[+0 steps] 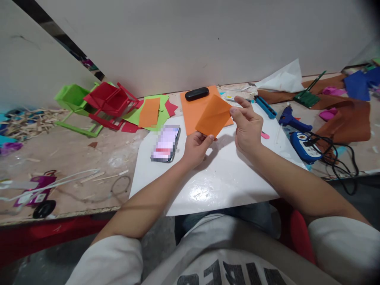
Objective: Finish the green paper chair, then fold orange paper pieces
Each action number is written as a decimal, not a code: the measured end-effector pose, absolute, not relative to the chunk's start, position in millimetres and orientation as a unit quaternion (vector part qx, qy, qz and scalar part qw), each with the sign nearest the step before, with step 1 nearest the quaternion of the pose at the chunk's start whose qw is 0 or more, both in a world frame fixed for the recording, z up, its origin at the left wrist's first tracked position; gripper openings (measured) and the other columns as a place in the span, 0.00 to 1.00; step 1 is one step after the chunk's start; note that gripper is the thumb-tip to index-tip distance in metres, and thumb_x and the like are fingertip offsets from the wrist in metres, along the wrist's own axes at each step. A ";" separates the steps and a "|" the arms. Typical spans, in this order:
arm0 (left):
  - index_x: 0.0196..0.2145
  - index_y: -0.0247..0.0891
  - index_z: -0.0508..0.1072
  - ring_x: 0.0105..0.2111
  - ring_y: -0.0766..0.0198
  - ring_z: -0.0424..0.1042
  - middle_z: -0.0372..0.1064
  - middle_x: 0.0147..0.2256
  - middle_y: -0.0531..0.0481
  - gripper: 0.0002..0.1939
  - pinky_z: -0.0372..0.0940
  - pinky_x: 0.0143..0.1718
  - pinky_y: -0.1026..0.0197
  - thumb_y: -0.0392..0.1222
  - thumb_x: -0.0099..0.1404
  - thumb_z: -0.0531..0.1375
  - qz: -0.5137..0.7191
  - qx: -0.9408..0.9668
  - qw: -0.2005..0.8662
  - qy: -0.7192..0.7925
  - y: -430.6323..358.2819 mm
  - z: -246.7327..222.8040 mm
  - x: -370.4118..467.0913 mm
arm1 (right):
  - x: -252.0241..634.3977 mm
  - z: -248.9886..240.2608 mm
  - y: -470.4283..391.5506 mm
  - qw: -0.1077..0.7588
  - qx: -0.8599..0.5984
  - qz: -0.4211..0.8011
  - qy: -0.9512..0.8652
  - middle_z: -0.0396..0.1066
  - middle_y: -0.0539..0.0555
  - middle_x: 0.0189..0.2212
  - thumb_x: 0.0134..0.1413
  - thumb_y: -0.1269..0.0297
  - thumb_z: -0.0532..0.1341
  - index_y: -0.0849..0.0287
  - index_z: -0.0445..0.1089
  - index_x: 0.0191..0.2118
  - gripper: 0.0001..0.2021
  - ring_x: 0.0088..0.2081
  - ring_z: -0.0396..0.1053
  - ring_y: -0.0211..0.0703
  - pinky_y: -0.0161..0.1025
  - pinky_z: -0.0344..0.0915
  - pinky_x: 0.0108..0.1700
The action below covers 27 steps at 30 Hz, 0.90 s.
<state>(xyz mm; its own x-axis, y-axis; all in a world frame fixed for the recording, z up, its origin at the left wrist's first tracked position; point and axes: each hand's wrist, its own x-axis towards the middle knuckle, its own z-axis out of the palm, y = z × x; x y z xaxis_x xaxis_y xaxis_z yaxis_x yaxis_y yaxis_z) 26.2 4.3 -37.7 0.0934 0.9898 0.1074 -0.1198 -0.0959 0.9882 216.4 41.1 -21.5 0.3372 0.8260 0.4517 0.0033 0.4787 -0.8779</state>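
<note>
A square of orange paper (214, 115) with a faint crease is held up above the white sheet (204, 186) on the table. My left hand (197, 149) grips its lower edge between thumb and fingers. At its right corner, my right hand (247, 124) pinches the paper with the thumb and a finger, the other fingers raised. Behind it lies a larger orange sheet (190, 113) with a black oblong case (196, 94) on top. To the left of my left hand is a phone (166, 144) with a blurred screen.
Left stand red (108, 103) and green (73, 97) miniature chairs, beside green paper (164, 107) with an orange piece (149, 113). A blue cutter (265, 107), a glue gun (293, 118) and a blue power strip (304, 147) with black cord lie right. Wood scraps (32, 122) litter the far left.
</note>
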 end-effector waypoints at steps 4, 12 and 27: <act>0.35 0.42 0.82 0.33 0.60 0.80 0.85 0.35 0.44 0.23 0.76 0.33 0.57 0.61 0.63 0.83 0.526 0.515 0.535 0.414 8.7 -37.9 22.5 | 214.7 -12.5 38.2 0.698 -0.424 0.336 -0.468 0.85 0.55 0.45 0.64 0.31 0.79 0.48 0.83 0.36 0.25 0.52 0.82 0.52 0.54 0.82 0.61; 0.46 0.44 0.87 0.48 0.57 0.86 0.88 0.47 0.43 0.25 0.80 0.55 0.54 0.66 0.66 0.82 0.594 0.558 0.413 0.406 24.1 -24.1 3.1 | 223.4 6.1 32.0 0.635 -0.389 0.295 -0.598 0.86 0.55 0.39 0.60 0.24 0.78 0.49 0.83 0.34 0.30 0.43 0.80 0.51 0.50 0.79 0.49; 0.33 0.41 0.80 0.30 0.66 0.76 0.77 0.30 0.53 0.27 0.75 0.35 0.62 0.62 0.61 0.86 0.644 0.412 0.493 0.415 30.2 -25.9 6.5 | 209.6 -7.0 22.9 0.444 -0.394 0.572 -0.566 0.82 0.53 0.30 0.48 0.37 0.88 0.57 0.79 0.32 0.29 0.31 0.77 0.41 0.39 0.76 0.34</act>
<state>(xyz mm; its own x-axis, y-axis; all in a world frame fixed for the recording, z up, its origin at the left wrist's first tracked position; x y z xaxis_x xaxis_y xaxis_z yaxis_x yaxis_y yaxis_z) 6.5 30.2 -25.9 -0.1747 0.9770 0.1221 -0.2917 -0.1698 0.9413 209.6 22.9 -7.0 -0.2952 0.9540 0.0529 -0.0625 0.0360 -0.9974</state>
